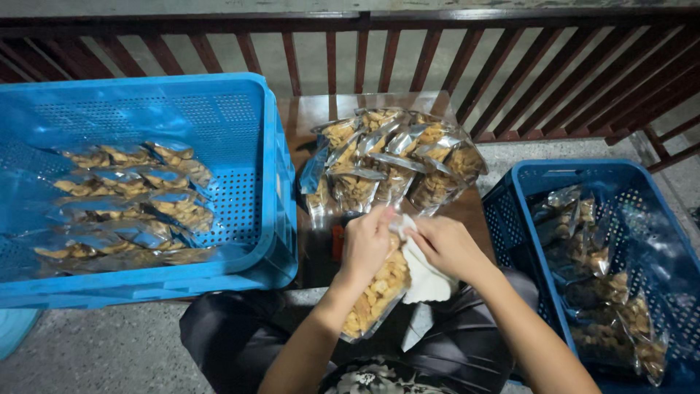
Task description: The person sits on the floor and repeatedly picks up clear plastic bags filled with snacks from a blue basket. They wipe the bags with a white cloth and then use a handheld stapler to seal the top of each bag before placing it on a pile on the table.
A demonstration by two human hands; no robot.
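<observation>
Both the left hand point(364, 244) and the right hand point(445, 246) pinched shut the top of a light, crinkly, slippery snack bag point(375, 295), its contents likely brittle, at the counter's point(306, 117) near edge.

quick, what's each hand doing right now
Left hand: closed on the top of a clear snack bag.
Right hand: closed, pinching a white cloth against the bag.

Head-worn view, steeply down, close
</observation>
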